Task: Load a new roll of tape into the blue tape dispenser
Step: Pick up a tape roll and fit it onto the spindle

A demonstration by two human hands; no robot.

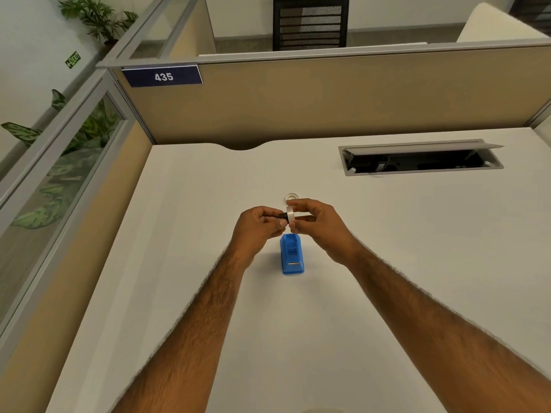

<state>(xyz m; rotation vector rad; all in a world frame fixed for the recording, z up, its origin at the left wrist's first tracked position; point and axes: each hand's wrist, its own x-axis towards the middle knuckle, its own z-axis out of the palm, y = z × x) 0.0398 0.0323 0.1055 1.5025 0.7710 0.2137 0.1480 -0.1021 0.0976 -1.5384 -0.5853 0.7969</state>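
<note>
The blue tape dispenser (292,255) stands on the white desk (185,222), its cradle bare and its cutter end toward me. Just above its far end, both hands hold a small roll of clear tape (290,216) upright. My left hand (258,226) pinches a black spindle (283,216) that sticks into the roll's left side. My right hand (316,224) grips the roll from the right, and a pale strip shows between its fingers. A second small clear ring (291,197) lies flat on the desk just beyond my hands.
An open grey cable hatch (420,158) is set into the desk at the back right. Beige partition walls (328,96) close off the back and left sides. A black chair (310,22) stands beyond the partition.
</note>
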